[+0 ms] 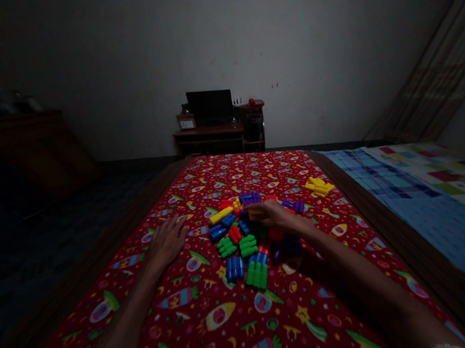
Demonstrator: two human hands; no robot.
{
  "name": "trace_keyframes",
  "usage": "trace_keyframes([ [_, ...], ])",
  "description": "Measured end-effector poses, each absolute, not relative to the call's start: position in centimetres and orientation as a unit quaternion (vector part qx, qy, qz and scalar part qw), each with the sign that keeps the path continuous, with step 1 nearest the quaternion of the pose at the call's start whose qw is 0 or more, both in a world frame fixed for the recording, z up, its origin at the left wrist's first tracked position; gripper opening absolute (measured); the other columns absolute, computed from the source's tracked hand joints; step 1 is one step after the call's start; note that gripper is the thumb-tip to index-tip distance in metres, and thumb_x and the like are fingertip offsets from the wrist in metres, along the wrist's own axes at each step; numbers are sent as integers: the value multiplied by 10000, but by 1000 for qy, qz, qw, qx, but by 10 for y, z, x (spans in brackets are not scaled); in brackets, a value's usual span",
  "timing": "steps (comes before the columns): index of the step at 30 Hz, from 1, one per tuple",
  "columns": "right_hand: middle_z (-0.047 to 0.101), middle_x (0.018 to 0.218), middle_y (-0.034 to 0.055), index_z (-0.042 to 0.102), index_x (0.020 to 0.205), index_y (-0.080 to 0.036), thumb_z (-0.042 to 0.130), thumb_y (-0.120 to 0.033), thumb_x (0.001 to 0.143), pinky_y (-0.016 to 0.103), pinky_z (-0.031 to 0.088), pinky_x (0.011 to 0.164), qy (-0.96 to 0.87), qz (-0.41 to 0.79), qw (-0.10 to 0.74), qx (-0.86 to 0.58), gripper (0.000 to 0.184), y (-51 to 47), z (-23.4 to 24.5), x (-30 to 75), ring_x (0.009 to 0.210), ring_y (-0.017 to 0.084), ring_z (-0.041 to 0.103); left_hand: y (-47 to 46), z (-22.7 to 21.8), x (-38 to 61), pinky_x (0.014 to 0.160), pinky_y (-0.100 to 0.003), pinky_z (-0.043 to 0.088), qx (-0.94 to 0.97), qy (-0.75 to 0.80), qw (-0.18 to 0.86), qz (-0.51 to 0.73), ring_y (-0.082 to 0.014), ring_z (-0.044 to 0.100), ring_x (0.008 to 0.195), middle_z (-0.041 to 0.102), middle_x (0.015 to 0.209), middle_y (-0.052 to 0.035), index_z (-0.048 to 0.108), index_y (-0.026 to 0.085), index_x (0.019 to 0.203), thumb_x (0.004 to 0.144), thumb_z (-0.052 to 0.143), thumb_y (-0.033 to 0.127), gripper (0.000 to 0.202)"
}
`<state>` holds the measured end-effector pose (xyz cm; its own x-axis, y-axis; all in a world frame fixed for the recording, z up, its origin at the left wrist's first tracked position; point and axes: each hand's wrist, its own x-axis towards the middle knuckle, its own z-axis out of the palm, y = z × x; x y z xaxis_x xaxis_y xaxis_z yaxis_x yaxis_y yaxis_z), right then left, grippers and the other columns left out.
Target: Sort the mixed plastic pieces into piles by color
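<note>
A heap of chunky plastic interlocking blocks [235, 235] in red, blue, green, yellow and purple lies in the middle of a red printed cloth [190, 314]. My left hand [167, 241] rests flat on the cloth with its fingers spread, just left of the heap and holding nothing. My right hand [274, 215] reaches over the heap, its fingertips on a yellow block [254, 212]. Dim light hides whether that hand grips it. A yellow block cluster [319, 186] sits apart at the right, and a green block [257, 275] lies at the near edge.
The cloth covers a raised surface with a dark wooden edge [420, 252] on its right. Checked blue bedding [431, 206] lies beyond that edge. A low desk [210, 134] with a dark monitor [209, 107] stands against the far wall.
</note>
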<state>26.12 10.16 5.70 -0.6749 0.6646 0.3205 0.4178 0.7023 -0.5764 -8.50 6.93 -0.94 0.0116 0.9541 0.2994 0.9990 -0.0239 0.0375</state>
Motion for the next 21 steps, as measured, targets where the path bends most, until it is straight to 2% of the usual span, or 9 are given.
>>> trace_keyframes([
  [2,736,987,52,696,1075,-171,549,-273,872,262,499,746,-832,287,326,-345,270,115,62,277,865,182,670,69,-10,-85,1096,-447,330,-705,-693,91,-120,-278,431,1332,509,1430,-102,517,182,1361,933,299,340,506],
  [4,741,974,62,710,1034,-155,499,-309,892,284,510,765,-784,289,382,-396,298,130,67,297,873,195,676,70,-12,-86,1096,-450,326,-705,-694,92,-117,-281,425,1337,505,1432,-106,514,180,1364,937,285,344,511],
  [7,741,983,90,725,984,-142,463,-298,887,325,500,830,-714,194,454,-497,320,146,71,335,909,215,674,72,-16,-90,1101,-440,317,-706,-692,94,-115,-279,407,1353,496,1439,-109,512,175,1367,945,264,367,525],
  [10,742,970,115,734,957,-133,450,-283,859,352,486,862,-650,86,485,-579,336,155,66,376,913,236,670,74,-18,-93,1097,-442,322,-712,-685,93,-122,-280,409,1351,502,1433,-116,515,170,1362,944,261,377,532],
  [15,748,892,126,746,880,-114,475,-301,772,326,507,751,-559,91,529,-631,347,163,45,431,831,241,669,76,-18,-96,1094,-422,332,-714,-686,103,-98,-263,426,1338,509,1429,-95,495,191,1375,936,264,368,527],
  [21,726,794,127,738,819,-87,484,-309,691,322,507,647,-435,111,627,-636,360,169,19,466,708,223,644,79,-20,-98,1090,-464,333,-715,-685,109,-86,-301,427,1336,486,1441,-134,487,153,1384,943,230,369,555],
])
